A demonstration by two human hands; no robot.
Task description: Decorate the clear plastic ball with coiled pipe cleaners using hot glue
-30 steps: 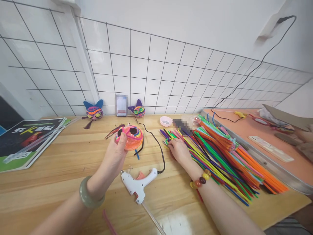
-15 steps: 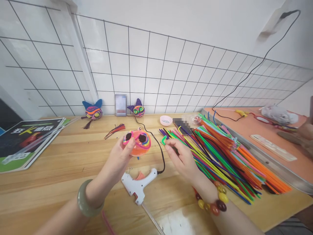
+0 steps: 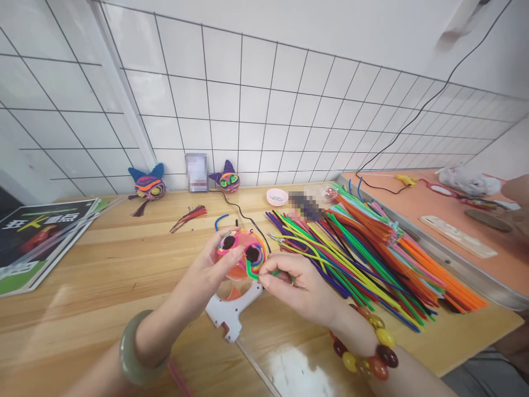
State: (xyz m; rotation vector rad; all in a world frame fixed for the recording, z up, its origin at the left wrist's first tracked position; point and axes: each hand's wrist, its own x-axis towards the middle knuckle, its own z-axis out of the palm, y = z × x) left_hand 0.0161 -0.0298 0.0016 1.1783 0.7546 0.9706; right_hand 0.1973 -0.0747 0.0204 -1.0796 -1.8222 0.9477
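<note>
My left hand [image 3: 212,264] is closed around a round, clear-and-orange ornament [image 3: 237,271] with pink, yellow and blue fuzzy strips and two black eye spots on its face. Between thumb and fingertips, my right hand [image 3: 300,284] pinches a green pipe cleaner [image 3: 250,270]. Its bent end lies against the ornament's face, just below the right black spot. Whether it is stuck there I cannot tell. Under both hands a white glue gun [image 3: 231,314] lies on the table, with a clear glue stick [image 3: 258,366] coming out of its back.
Many coloured pipe cleaners [image 3: 363,253] spread to the right, with pliers [image 3: 276,238] at their left edge. Behind stand a pink bowl [image 3: 277,197], a phone [image 3: 197,172] and two finished cat-like ornaments [image 3: 149,184]. A dark booklet [image 3: 45,237] lies left.
My right hand has moved left and down, bringing the green pipe cleaner from beside the ornament to its face. The ornament has shifted slightly right and down. Pliers and a blue piece now show.
</note>
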